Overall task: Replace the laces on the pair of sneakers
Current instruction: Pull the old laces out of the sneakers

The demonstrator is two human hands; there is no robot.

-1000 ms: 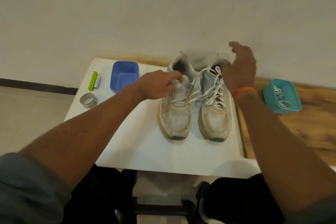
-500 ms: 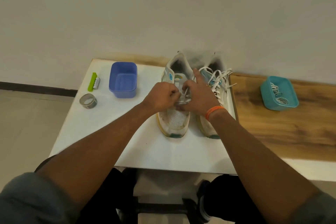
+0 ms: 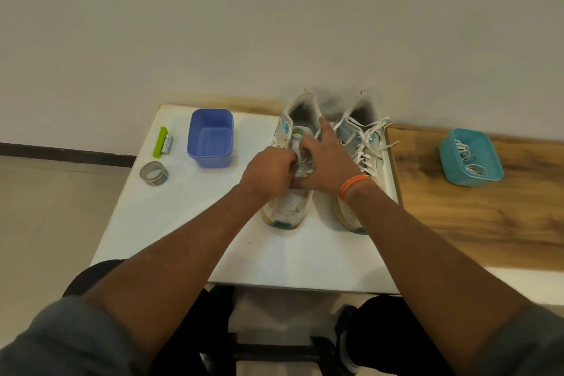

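Two worn white sneakers stand side by side on the white table [image 3: 171, 223], toes toward me. My left hand [image 3: 268, 171] is curled over the lace area of the left sneaker [image 3: 288, 207] and pinches its lace. My right hand [image 3: 326, 162] meets it there, thumb and fingers pinching the same lace, index finger stretched toward the shoe's opening. The right sneaker [image 3: 363, 143] keeps its white lace, loose and spread out over the tongue. A teal tub [image 3: 470, 159] on the wooden top to the right holds coiled white laces.
An empty blue tub [image 3: 210, 137] stands left of the shoes. Further left lie a green brush [image 3: 161, 142] and a grey tape roll [image 3: 154, 173]. A wall rises just behind the table. The wooden surface [image 3: 473, 223] stretches to the right.
My right hand came down from behind the right sneaker to the left sneaker's laces and joined my left hand there. In the last half second both hands hardly moved.
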